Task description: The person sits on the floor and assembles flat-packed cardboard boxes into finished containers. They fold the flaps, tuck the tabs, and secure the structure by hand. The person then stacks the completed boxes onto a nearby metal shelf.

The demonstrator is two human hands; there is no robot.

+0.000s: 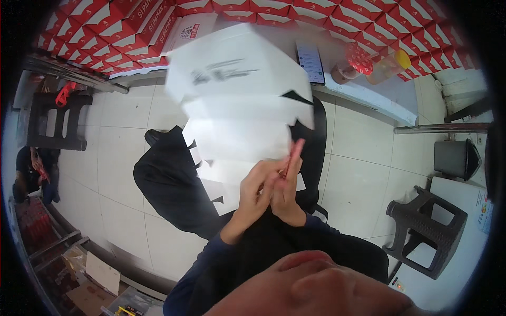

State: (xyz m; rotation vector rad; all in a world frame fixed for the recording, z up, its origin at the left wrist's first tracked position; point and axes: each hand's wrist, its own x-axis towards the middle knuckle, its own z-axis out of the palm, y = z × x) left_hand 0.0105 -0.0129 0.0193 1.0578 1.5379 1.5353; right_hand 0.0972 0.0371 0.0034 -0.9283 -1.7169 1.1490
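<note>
A large white unfolded cardboard box blank [237, 126], slightly blurred, lies over my lap and reaches up toward the table. Dark printing shows on its far panel, and notches are cut along its sides. Close together at its near right edge, both hands work on a folded flap with a red outer side [296, 152]. My left hand [255, 190] is closed on the blank's edge, fingers bent. Against it, my right hand [285, 197] presses the flap between its fingers. The exact fingertip contact is partly hidden.
Stacked red and white boxes [274, 10] line the back of the table [390, 100]. A phone [310, 62], a drink cup [345, 71] and a yellow-lidded container [389, 66] stand there. Dark plastic stools [428, 231] flank me. At far left, part of another person [37, 171] shows.
</note>
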